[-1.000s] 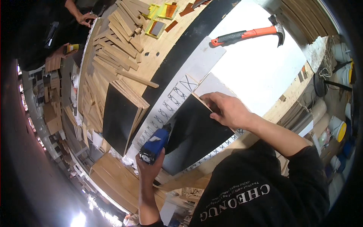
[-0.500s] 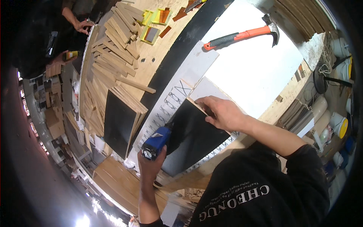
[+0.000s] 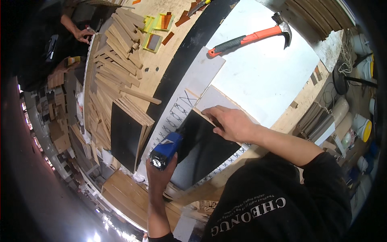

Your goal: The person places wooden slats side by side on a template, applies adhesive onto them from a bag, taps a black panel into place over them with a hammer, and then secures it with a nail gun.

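Observation:
My left hand (image 3: 162,171) is wrapped round a blue nail gun (image 3: 168,146). The gun's dark nose reaches the left edge of a black panel (image 3: 205,151) lying in front of me. My right hand (image 3: 231,124) bends over the panel's far edge, with fingers and thumb pinching a thin wooden strip (image 3: 203,115) there. Underneath lies a white board with drawn cross marks (image 3: 177,107), showing along two sides of the panel. A light grey piece (image 3: 217,99) adjoins the strip on its far side.
A claw hammer (image 3: 252,39) rests on a white sheet (image 3: 266,72) beyond my right hand. Stacked black-faced panels (image 3: 125,133) stand left of the gun, near heaped wooden strips (image 3: 121,60). Across the bench is another person's hand (image 3: 83,35). Buckets (image 3: 360,127) stand at the far right.
The view has turned slightly, so the bench and hammer appear shifted left. Both my hands keep their grips, and the nail gun stays at the panel's left edge.

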`<act>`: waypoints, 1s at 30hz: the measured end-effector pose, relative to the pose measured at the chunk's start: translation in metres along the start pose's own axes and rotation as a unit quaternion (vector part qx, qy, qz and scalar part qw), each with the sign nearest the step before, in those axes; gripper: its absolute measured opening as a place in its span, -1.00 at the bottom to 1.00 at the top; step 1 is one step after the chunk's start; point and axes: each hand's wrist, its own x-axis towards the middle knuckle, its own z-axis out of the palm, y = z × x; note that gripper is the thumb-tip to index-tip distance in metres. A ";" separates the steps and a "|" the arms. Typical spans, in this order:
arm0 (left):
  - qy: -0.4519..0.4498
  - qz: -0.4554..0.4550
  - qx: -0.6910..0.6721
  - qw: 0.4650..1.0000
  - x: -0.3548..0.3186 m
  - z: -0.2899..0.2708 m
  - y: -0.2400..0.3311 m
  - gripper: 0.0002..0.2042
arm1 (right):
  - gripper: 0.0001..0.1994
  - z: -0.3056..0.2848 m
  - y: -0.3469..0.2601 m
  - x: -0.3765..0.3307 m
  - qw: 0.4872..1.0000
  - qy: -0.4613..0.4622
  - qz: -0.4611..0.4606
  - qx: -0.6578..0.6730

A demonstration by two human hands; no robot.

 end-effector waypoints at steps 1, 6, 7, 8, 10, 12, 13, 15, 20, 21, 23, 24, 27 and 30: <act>0.002 -0.011 0.020 1.000 -0.001 -0.001 0.001 -0.50 | -0.54 0.000 0.000 0.000 1.000 -0.010 0.011 0.005; 0.002 0.026 -0.001 1.000 -0.004 -0.003 0.014 -0.56 | -0.54 0.001 0.003 0.000 1.000 -0.004 0.002 0.008; -0.023 0.030 -0.036 0.999 -0.003 -0.003 0.017 -0.60 | -0.54 0.002 0.003 0.001 1.000 -0.003 0.002 0.000; -0.048 0.035 -0.071 0.996 -0.003 -0.002 0.019 -0.63 | -0.54 0.003 0.003 0.000 1.000 -0.003 -0.004 0.004; -0.026 0.064 -0.054 0.996 0.000 0.001 0.023 -0.65 | -0.53 0.003 0.004 0.000 1.000 0.009 0.004 0.003; -0.006 0.094 -0.036 0.995 0.003 0.004 0.025 -0.67 | -0.53 0.002 0.004 0.000 1.000 0.003 0.004 0.009; -0.017 0.074 -0.029 0.997 0.004 0.005 0.026 -0.67 | -0.53 0.002 0.004 0.000 1.000 -0.010 0.010 0.009; -0.030 0.052 -0.021 0.998 0.005 0.007 0.027 -0.68 | -0.53 0.001 0.004 0.000 1.000 -0.008 0.010 0.007; -0.031 0.044 0.019 0.998 0.003 0.004 0.036 -0.68 | -0.54 0.001 0.005 -0.001 1.000 0.003 0.002 0.015; -0.030 0.056 0.024 0.998 0.002 0.004 0.039 -0.68 | -0.54 0.002 0.006 -0.001 1.000 0.011 -0.006 0.018; -0.070 0.034 -0.039 0.996 0.000 0.004 0.044 -0.70 | -0.54 0.003 0.007 -0.002 1.000 0.016 -0.011 0.024; -0.073 0.060 -0.045 0.995 0.001 0.005 0.046 -0.70 | -0.54 0.004 0.007 -0.001 1.000 0.010 -0.003 0.023; -0.053 0.133 -0.026 0.989 0.006 0.010 0.053 -0.74 | -0.54 0.005 0.008 -0.001 0.999 0.010 0.004 0.030; -0.066 0.134 0.004 0.989 0.011 0.014 0.058 -0.76 | -0.54 0.003 0.007 -0.002 0.999 0.016 0.006 0.043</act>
